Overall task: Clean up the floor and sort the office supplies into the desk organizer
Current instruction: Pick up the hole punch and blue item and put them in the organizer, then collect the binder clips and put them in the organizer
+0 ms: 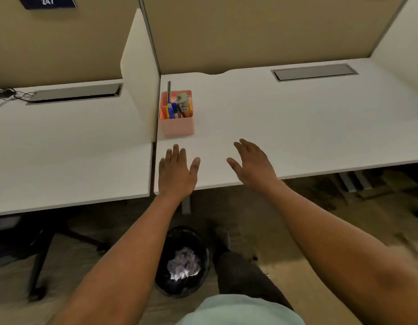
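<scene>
Both hands [177, 171] [252, 164] held flat before a pink organizer [177, 124]; sign [47, 1] reads "247".

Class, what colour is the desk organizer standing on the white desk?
Pink, a pale salmon shade: the desk organizer shows in the head view, the only one given.

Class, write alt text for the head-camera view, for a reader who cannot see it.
Two open hands, left and right, reach over a white desk toward a pink organizer holding pens and a stapler. On the floor below stands a black bin with crumpled paper inside.
</scene>
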Available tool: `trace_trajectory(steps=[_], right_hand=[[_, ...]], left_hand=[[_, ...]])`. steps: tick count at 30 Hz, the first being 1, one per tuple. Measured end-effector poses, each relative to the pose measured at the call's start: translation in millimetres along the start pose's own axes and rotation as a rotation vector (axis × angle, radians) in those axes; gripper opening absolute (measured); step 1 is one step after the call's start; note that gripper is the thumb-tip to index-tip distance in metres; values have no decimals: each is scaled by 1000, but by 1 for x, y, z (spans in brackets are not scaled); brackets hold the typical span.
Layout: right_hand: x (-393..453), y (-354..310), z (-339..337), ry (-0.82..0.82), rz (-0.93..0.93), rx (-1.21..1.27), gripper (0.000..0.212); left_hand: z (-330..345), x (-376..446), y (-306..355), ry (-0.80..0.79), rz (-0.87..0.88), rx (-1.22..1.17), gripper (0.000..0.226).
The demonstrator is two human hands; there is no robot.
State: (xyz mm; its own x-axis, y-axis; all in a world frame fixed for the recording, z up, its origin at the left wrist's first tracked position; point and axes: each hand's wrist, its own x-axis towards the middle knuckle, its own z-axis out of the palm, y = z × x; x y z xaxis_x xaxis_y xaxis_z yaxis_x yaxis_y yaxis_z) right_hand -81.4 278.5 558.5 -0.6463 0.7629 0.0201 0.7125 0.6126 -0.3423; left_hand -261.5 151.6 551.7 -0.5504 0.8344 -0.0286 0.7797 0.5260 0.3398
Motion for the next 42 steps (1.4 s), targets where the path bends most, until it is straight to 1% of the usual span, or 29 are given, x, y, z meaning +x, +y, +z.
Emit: trace_trajectory(steps=[5,11,16,20,23,28,31,34,38,42], right_hand=[[-78,13,-14,-3,89,-32,62],[-131,29,-25,6,147,-68,62],[-159,56,-6,-7,166,-38,59],[-178,92,31,-16,190,22,55],[-191,129,72,-43,233,104,53],[-222,209,151,-132,375,209,47],[-242,260,209,-179,450,206,45],[-262,306,278,-233,521,247,43],[-274,356,379,-339,516,291,34],[-274,396,478,-436,453,260,32]], left_hand=[[4,-60,18,-55,46,-14,70],[15,-99,39,-53,102,-40,65],[45,-126,54,-44,122,-171,56],[95,-147,62,-20,112,-261,47],[149,-168,67,-52,70,-297,42],[267,-211,76,-223,-100,-317,36],[339,-230,80,-326,-180,-304,36],[414,-238,77,-379,-270,-295,35],[518,-239,60,-433,-341,-268,35],[616,-233,30,-495,-375,-194,32]])
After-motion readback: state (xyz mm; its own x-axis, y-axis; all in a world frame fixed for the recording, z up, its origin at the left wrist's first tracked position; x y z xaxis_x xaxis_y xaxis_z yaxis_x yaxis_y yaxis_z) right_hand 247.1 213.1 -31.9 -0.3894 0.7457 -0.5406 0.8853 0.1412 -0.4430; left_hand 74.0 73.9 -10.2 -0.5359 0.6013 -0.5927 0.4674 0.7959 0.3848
